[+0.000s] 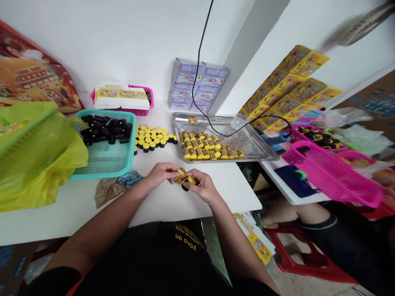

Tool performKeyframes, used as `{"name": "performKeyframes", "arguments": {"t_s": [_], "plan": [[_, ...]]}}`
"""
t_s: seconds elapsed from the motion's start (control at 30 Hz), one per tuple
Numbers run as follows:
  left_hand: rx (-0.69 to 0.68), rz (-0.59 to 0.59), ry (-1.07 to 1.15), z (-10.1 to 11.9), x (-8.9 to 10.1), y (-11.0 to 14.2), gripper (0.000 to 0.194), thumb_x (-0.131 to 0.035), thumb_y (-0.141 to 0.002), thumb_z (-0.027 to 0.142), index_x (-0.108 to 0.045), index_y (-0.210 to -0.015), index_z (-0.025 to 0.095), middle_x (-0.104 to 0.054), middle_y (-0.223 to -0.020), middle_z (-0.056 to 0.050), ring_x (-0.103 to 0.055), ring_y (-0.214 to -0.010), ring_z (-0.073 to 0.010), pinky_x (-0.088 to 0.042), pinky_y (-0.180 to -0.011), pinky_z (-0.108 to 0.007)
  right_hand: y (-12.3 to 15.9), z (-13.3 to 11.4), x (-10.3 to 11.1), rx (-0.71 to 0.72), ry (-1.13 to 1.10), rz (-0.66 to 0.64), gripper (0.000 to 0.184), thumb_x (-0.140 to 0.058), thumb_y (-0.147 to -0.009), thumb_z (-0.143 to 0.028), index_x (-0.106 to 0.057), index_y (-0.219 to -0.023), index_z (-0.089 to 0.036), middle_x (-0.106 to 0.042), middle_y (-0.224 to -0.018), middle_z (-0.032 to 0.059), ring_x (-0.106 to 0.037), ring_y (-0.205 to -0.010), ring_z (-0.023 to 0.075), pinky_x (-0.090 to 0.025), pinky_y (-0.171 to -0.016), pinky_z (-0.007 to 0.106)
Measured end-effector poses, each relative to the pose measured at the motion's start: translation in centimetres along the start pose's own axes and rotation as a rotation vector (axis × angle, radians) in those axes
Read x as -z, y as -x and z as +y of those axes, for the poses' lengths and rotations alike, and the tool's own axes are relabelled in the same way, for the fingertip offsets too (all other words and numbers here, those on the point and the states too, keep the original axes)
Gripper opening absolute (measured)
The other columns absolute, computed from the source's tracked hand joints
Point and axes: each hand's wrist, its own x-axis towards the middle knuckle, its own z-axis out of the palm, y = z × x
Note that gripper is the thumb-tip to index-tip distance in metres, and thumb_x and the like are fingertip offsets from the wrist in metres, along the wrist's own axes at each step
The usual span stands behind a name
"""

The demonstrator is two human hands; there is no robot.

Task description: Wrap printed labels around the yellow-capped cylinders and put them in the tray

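Note:
My left hand (pixel 159 176) pinches a small yellow printed wrapper (pixel 180 176) above the white table's front part. Close against it, my right hand (pixel 202 187) is closed on a small black cylinder with a yellow cap (pixel 191 180). Whether the wrapper is fixed to the cylinder is hard to make out. Beyond my hands, a metal tray (pixel 228 159) holds rows of yellow printed cylinders (pixel 200 146) on its left side. Several black cylinders with yellow caps (pixel 151 139) stand upright in a cluster left of the tray.
A teal basket (pixel 115 168) holds black pieces (pixel 106 128). Left are a yellow plastic bag (pixel 40 152) and crumpled cloths (pixel 112 189). Purple boxes (pixel 197 84) and yellow boxes (pixel 284 88) stand stacked behind. A black cable (pixel 199 53) hangs over the tray. Right are pink baskets (pixel 333 172) and a person's leg (pixel 302 211).

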Motion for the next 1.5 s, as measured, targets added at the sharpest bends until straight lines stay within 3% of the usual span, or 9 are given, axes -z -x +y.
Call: {"name": "performKeyframes", "arguments": {"t_s": [0.2,0.37,0.57,0.9,1.2,1.5], "plan": [[0.003,-0.111,0.039,0.6,-0.4,0.5,0.034,-0.084,-0.059,0.034,-0.069,-0.078,0.01,-0.072,-0.075,-0.009,-0.068,-0.066,-0.0177,-0.054,-0.059,-0.028,-0.2,-0.8,1.4,-0.022,-0.185,0.022,0.024,-0.071,-0.069,-0.034,-0.065,-0.085,-0.018,-0.059,-0.063,-0.0027,-0.035,-0.044,0.0064,-0.025,-0.043,0.022],[-0.006,-0.168,0.022,0.7,-0.6,0.6,0.032,-0.084,-0.059,0.03,-0.07,-0.08,0.01,-0.073,-0.078,-0.009,-0.067,-0.067,-0.0159,-0.054,-0.064,-0.029,-0.9,-0.8,1.6,-0.02,-0.26,0.108,0.02,-0.072,-0.067,-0.033,-0.064,-0.078,-0.019,-0.05,-0.053,-0.006,-0.035,-0.041,0.0064,-0.024,-0.041,0.022],[-0.005,-0.2,0.014,0.5,-0.6,0.5,0.03,-0.084,-0.059,0.028,-0.07,-0.079,0.009,-0.073,-0.077,-0.009,-0.066,-0.065,-0.0146,-0.054,-0.066,-0.029,-1.8,-0.4,1.3,-0.054,-0.272,0.054,0.022,-0.073,-0.067,-0.035,-0.063,-0.075,-0.018,-0.053,-0.055,-0.0053,-0.037,-0.041,0.0059,-0.025,-0.039,0.022],[-0.025,-0.158,0.14,0.2,-0.7,0.5,0.037,-0.085,-0.056,0.021,-0.068,-0.087,0.01,-0.073,-0.084,-0.009,-0.068,-0.074,-0.0176,-0.054,-0.07,-0.032,-2.0,-0.6,1.0,-0.099,-0.34,0.109,0.021,-0.072,-0.067,-0.034,-0.062,-0.075,-0.017,-0.056,-0.055,-0.004,-0.037,-0.038,0.0057,-0.023,-0.038,0.022],[-0.016,-0.073,0.194,0.5,-0.5,0.6,0.035,-0.083,-0.059,0.017,-0.068,-0.09,0.011,-0.071,-0.084,-0.008,-0.067,-0.077,-0.0168,-0.051,-0.074,-0.032,-1.0,-0.9,0.6,-0.052,-0.443,0.065,0.019,-0.072,-0.066,-0.031,-0.063,-0.076,-0.017,-0.056,-0.058,-0.0037,-0.039,-0.04,0.0059,-0.024,-0.039,0.021],[0.017,0.06,0.28,0.3,-1.0,0.4,0.03,-0.083,-0.056,0.017,-0.068,-0.081,0.013,-0.07,-0.081,-0.006,-0.065,-0.071,-0.0157,-0.049,-0.066,-0.03,0.3,-0.4,0.3,0.014,-0.291,0.145,0.031,-0.075,-0.065,-0.042,-0.061,-0.082,-0.02,-0.057,-0.062,-0.0027,-0.042,-0.045,0.0092,-0.033,-0.047,0.026]]}}
